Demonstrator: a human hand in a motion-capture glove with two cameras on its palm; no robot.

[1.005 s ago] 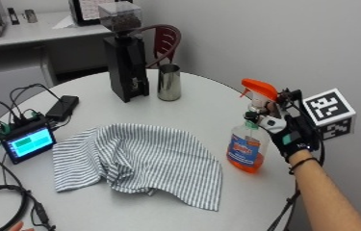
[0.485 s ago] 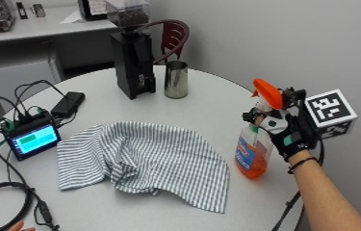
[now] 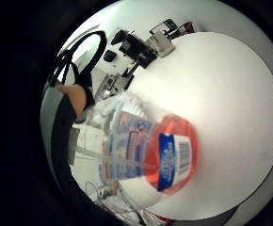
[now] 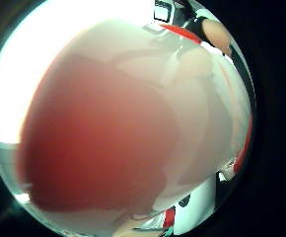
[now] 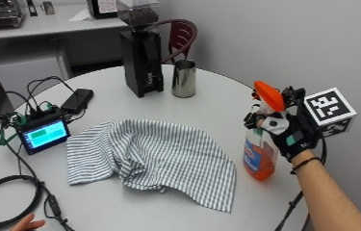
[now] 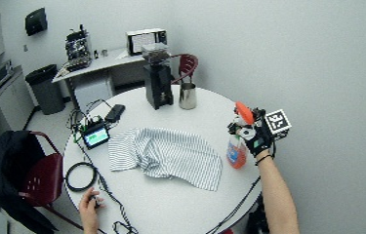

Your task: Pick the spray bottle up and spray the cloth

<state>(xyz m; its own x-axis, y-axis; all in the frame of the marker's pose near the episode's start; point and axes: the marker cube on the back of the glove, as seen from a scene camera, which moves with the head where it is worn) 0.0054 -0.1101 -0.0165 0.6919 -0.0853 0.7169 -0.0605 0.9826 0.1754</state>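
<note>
Now the spray bottle (image 5: 261, 156) looks to have been eased down and toward the near edge of the counter (image 5: 231, 91) over the last second, though the camera may have shifted too. It stands upright at about four o'clock on the round top, just beside the striped cloth's (image 5: 154, 156) right corner. The gloved right hand (image 5: 292, 132) has its fingers wrapped about the bottle's neck, under the orange trigger head (image 5: 268, 94); from the palm side the bottle's base (image 3: 176, 160) shows with white counter beyond it, so I can't tell whether it rests there or hangs just clear. The nozzle seems turned toward nine o'clock, where the cloth lies rumpled mid-counter. To my eye the pick-up is done and the spraying not yet begun; a squeeze of the trigger is what's wanted next.
</note>
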